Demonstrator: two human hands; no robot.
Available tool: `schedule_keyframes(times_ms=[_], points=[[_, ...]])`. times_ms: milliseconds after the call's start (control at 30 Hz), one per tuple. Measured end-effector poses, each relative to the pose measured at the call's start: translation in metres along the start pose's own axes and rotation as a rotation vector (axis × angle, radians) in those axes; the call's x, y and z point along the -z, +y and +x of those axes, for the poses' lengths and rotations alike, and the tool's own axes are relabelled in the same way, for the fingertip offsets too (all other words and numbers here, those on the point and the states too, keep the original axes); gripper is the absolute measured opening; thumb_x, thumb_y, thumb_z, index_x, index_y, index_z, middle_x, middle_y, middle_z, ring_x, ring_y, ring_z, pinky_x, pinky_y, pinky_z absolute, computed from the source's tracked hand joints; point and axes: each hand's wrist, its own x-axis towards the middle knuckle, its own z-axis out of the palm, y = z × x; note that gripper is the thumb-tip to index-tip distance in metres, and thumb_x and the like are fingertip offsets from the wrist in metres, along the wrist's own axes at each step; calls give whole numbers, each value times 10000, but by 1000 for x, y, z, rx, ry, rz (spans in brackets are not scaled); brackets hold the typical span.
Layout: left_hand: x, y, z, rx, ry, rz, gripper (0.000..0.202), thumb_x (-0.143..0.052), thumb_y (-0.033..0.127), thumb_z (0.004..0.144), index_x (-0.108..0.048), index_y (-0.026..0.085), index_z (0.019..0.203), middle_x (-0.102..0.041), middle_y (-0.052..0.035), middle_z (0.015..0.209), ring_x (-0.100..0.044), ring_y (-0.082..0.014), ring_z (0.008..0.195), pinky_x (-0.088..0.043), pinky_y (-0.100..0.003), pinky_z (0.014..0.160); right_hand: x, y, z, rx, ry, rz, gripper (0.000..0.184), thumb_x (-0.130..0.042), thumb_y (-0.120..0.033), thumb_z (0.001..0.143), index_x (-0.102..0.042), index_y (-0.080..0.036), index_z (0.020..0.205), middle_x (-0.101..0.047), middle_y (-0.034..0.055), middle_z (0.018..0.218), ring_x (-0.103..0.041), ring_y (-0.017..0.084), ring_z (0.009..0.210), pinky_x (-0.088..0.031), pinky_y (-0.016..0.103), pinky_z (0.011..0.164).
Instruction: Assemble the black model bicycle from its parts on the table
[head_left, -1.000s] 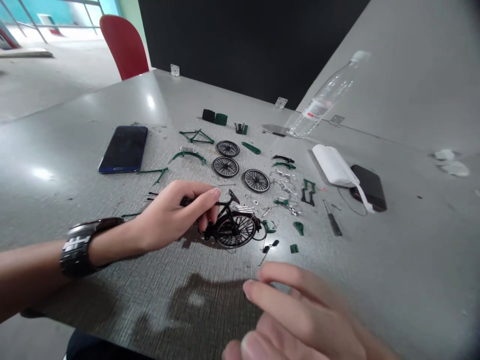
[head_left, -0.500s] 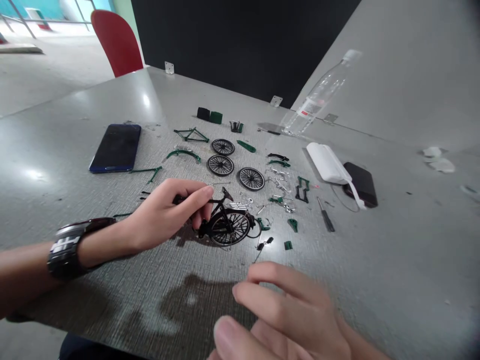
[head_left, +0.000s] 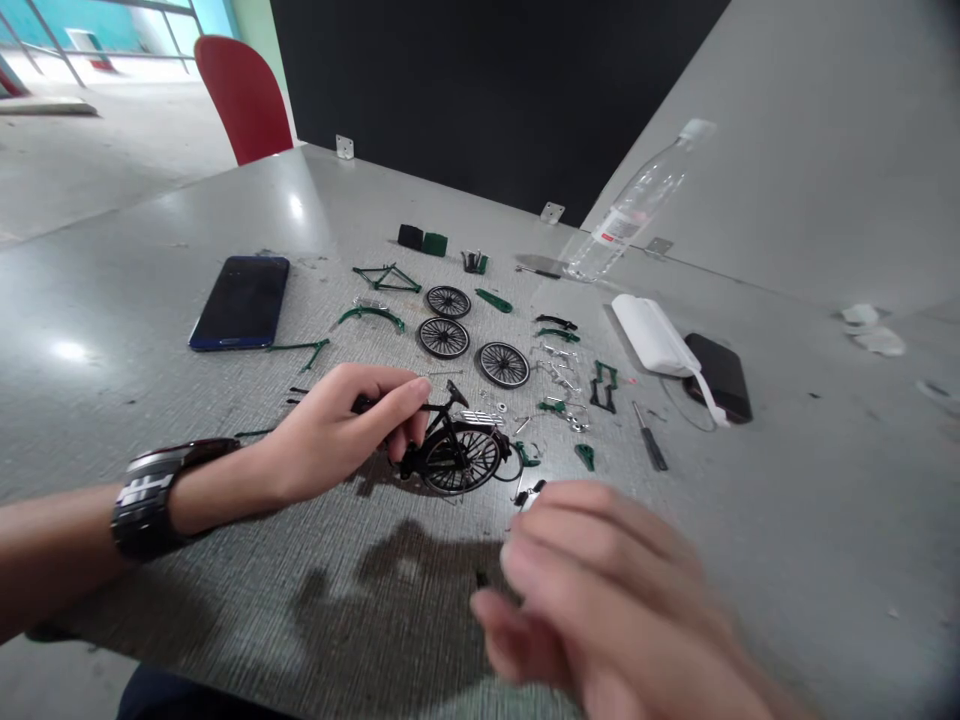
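A small black model bicycle point(head_left: 461, 458) stands on the table, with spoked wheels and a silver rear rack. My left hand point(head_left: 356, 420) is closed around its front part, thumb and fingers pinching near the frame and hiding the front end. Lower right, my right hand point(head_left: 600, 590) hovers in front of the bicycle, blurred, its fingers curled and its thumb apart from them. A tiny dark piece point(head_left: 481, 578) shows beside the right fingertips; whether it is touched I cannot tell. Black pedal-like bits point(head_left: 529, 493) lie just beyond that hand.
Loose wheels point(head_left: 504, 364), a green frame point(head_left: 386, 278), a green fender point(head_left: 373, 314) and several small parts are spread behind the bicycle. A phone point(head_left: 240, 303) lies left. Rightward are a screwdriver point(head_left: 649, 437), a white device point(head_left: 651, 335), a black case point(head_left: 718, 377) and a bottle point(head_left: 630, 215).
My right hand has moved up and slightly right, its fingers more curled, now covering where a small green piece lay. My left hand keeps its hold on the bicycle. The view has shifted slightly.
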Motion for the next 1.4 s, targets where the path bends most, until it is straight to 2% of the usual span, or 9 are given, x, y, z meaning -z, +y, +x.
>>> schedule_keyframes(times_ms=[133, 233, 400, 567, 700, 933, 1033, 1200, 1400], points=[[0, 1, 0, -6, -17, 12, 458, -419, 380, 1020, -620, 174, 663, -598, 16, 548, -526, -97, 514, -380, -211, 488, 12, 38, 26, 406, 201, -280, 680, -704, -82, 786, -528, -371, 1376, -743, 5, 968, -689, 182, 759, -584, 332, 674], [1, 1, 0, -10, -15, 10, 452, -421, 364, 1021, -620, 172, 664, -598, 16, 549, -536, -96, 526, -403, -216, 532, 15, 58, 37, 279, 199, -399, 596, -635, -127, 870, -482, -273, 1427, -723, 75, 1098, -686, 225, 937, -559, 389, 814], [1, 1, 0, -13, 0, -5, 457, -413, 366, 1023, -619, 169, 666, -593, 18, 551, -527, -96, 527, -400, -224, 545, 12, 60, 38, 69, -44, -199, 350, -454, -271, 1010, -515, -220, 1351, -710, 74, 1112, -659, 205, 1030, -515, 393, 903], [1, 0, 0, -37, 17, -58, 451, -420, 360, 1023, -619, 166, 668, -610, 10, 609, -541, -100, 576, -421, -226, 588, 3, 48, 36, -76, -188, -90, 332, -604, -375, 955, -602, -232, 1254, -710, 46, 1036, -659, 182, 920, -526, 345, 824], [2, 0, 0, -35, 43, -80, 472, -431, 386, 1027, -633, 165, 662, -619, 1, 652, -529, -105, 627, -427, -224, 627, -4, 45, 33, -278, -184, 129, 296, -626, -391, 945, -635, -283, 1220, -685, -14, 873, -631, 135, 738, -520, 295, 679], [-3, -10, 2, 28, 104, -434, 463, -462, 546, 1000, -687, 143, 960, -723, -88, 959, -676, -167, 886, -543, -271, 780, -9, 51, 31, -451, -20, 324, 293, -675, -390, 912, -671, -289, 1187, -717, 20, 983, -666, 162, 838, -541, 315, 697], [-4, -11, 4, 45, 26, -410, 373, -600, 478, 951, -690, 154, 1112, -734, -111, 1147, -694, -195, 1029, -561, -316, 904, -10, 51, 33, -497, 84, 307, 301, -700, -391, 892, -681, -276, 1169, -731, 34, 1004, -680, 176, 866, -554, 322, 699], [-3, -7, 6, 73, -75, -276, 323, -710, 273, 872, -701, 159, 1174, -770, -89, 1135, -719, -205, 1049, -575, -351, 957, -9, 50, 35, -487, 118, 294, 263, -704, -387, 890, -706, -275, 1128, -743, 34, 1030, -690, 188, 916, -563, 353, 768], [-4, -5, 3, 110, -89, -447, 536, -848, 178, 715, -690, 174, 1227, -734, -102, 1242, -706, -241, 1123, -572, -406, 1001, -7, 49, 35, -504, 160, 311, 300, -686, -385, 905, -698, -267, 1180, -731, 43, 1025, -680, 197, 917, -569, 371, 779]])
